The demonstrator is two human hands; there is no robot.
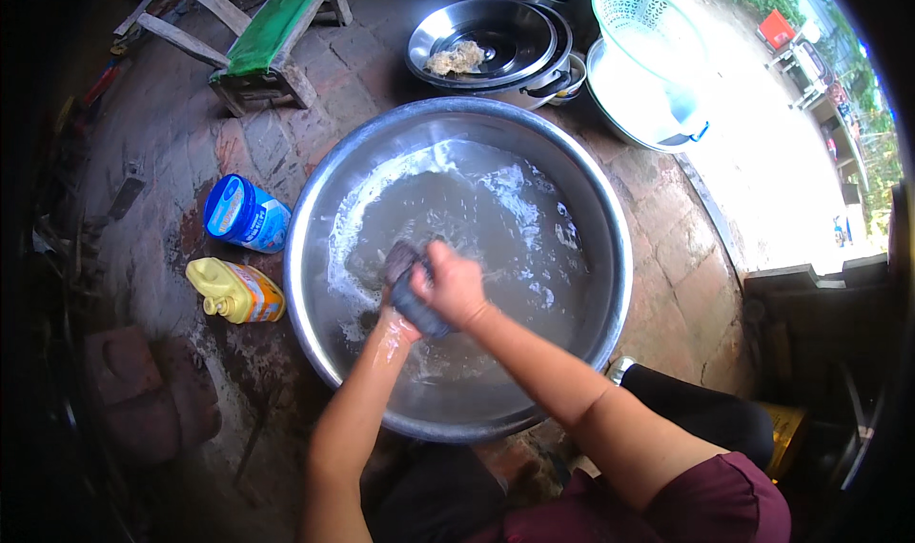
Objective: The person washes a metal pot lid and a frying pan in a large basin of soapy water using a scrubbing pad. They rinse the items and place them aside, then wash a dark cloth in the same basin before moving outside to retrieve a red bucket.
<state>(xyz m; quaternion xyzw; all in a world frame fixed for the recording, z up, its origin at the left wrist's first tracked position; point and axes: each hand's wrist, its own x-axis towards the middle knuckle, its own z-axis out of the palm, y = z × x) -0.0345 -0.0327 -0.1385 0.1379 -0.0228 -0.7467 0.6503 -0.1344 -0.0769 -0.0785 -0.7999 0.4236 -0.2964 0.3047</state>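
A large round metal basin [618,257] stands before me, holding cloudy, sudsy water. Above the water, left of the basin's middle, is a bunched dark grey cloth [417,306], wet by its look. My left hand [402,321] grips it from below and the left; most of its fingers are hidden by the cloth. My right hand [454,282] is closed on the cloth from the right, slightly blurred. Both hands are close together.
Left of the basin stand a blue tub [246,214] and a yellow jug [236,291] on brick paving. A green-topped wooden stool [275,32] is at the upper left. Beyond the basin are a metal pan [525,25] with a fibrous clump, a white basin [622,114] and a pale green colander [636,14].
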